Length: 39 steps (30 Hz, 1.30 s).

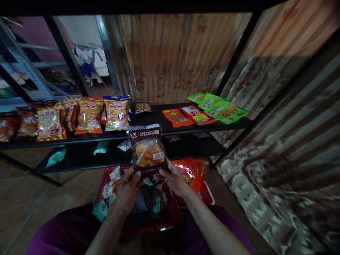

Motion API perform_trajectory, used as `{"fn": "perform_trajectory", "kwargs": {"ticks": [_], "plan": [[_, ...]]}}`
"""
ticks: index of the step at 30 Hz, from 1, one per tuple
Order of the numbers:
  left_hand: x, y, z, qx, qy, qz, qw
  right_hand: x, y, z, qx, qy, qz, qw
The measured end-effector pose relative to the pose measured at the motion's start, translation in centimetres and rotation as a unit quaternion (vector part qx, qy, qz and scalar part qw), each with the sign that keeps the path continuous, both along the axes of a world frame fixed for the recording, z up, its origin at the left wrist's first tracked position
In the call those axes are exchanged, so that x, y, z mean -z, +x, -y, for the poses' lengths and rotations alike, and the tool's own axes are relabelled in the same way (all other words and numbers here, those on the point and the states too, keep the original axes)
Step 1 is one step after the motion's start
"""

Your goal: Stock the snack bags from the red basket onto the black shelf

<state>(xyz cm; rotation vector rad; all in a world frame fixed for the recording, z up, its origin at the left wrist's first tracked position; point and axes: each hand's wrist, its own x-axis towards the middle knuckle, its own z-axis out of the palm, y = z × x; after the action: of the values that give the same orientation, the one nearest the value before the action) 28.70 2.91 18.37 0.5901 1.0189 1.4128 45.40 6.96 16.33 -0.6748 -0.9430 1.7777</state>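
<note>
The left hand (128, 187) and the right hand (174, 179) both grip the lower corners of a brown snack bag (148, 154), thumbs on its front, holding it up with its clear window and barcode facing the wearer. The bag is above a red basket (174, 212) filled with packets and appears in front of the edge of a black shelf (156, 118). On that shelf, yellow and orange snack bags (89, 115) stand to the left, while green packets (225, 110) lie beside a red packet (198, 115) to the right.
</note>
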Motion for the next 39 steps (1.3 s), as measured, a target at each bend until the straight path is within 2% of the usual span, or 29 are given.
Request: {"fn": "perform_trajectory", "kwargs": {"ticks": [3, 5, 7, 8, 9, 11, 13, 14, 17, 21, 23, 27, 29, 31, 33, 34, 36, 37, 39], "plan": [[-0.4, 0.6, 0.3, -0.017, 0.032, -0.01, 0.999, 0.3, -0.3, -0.5, 0.031, 0.018, 0.018, 0.999], [-0.5, 1.0, 0.4, -0.052, 0.052, -0.044, 0.996, 0.4, -0.5, -0.7, 0.104, 0.041, 0.066, 0.992], [-0.3, 1.5, 0.3, -0.094, 0.055, -0.104, 0.989, 0.1, -0.9, -0.5, 0.195, 0.075, 0.122, 0.97], [-0.1, 1.8, 0.1, -0.11, 0.061, -0.142, 0.982, -0.2, -1.1, -0.2, 0.218, 0.089, 0.138, 0.962], [0.1, 2.2, 0.0, -0.121, 0.074, -0.183, 0.973, -0.6, -1.4, 0.2, 0.216, 0.102, 0.141, 0.961], [0.5, 3.1, -0.3, -0.131, 0.124, -0.268, 0.946, -1.7, -2.1, 1.2, 0.151, 0.122, 0.117, 0.974], [0.8, 4.3, -0.5, -0.129, 0.182, -0.349, 0.91, -2.8, -2.9, 2.0, 0.091, 0.138, 0.088, 0.982], [0.9, 4.8, -0.6, -0.126, 0.205, -0.384, 0.891, -3.4, -3.3, 2.1, 0.083, 0.147, 0.083, 0.982], [0.7, 5.5, -0.5, -0.109, 0.26, -0.476, 0.833, -4.4, -3.9, 1.7, 0.12, 0.132, 0.102, 0.979], [-0.2, 4.6, -0.3, -0.045, 0.319, -0.562, 0.762, -4.7, -4.0, 0.2, 0.167, 0.021, 0.086, 0.982], [-0.5, 3.8, -0.4, -0.028, 0.33, -0.582, 0.743, -4.9, -4.2, -0.3, 0.162, -0.022, 0.047, 0.985], [-1.1, 2.1, -0.7, -0.035, 0.352, -0.591, 0.725, -5.9, -4.9, -1.1, 0.154, -0.067, -0.016, 0.986], [-1.6, 1.0, -1.1, -0.056, 0.349, -0.582, 0.732, -6.7, -4.9, -1.6, 0.164, -0.075, -0.027, 0.983], [-2.2, -0.4, -1.6, -0.098, 0.311, -0.562, 0.76, -7.2, -4.4, -1.9, 0.169, -0.078, -0.035, 0.982], [-2.6, -1.6, -2.3, -0.141, 0.234, -0.512, 0.815, -7.2, -3.5, -1.9, 0.168, -0.083, -0.033, 0.982], [-2.7, -2.0, -2.6, -0.137, 0.19, -0.468, 0.852, -7.0, -2.9, -1.8, 0.168, -0.088, -0.027, 0.981], [-2.4, -2.1, -3.3, -0.071, 0.115, -0.345, 0.929, -6.2, -1.7, -1.6, 0.17, -0.105, -0.005, 0.98], [-2.1, -1.8, -3.6, -0.019, 0.087, -0.28, 0.956, -5.6, -1.2, -1.5, 0.168, -0.113, 0.008, 0.979], [-1.1, -0.8, -4.0, 0.058, 0.043, -0.172, 0.983, -4.6, -0.3, -1.5, 0.16, -0.128, 0.034, 0.978]]}}
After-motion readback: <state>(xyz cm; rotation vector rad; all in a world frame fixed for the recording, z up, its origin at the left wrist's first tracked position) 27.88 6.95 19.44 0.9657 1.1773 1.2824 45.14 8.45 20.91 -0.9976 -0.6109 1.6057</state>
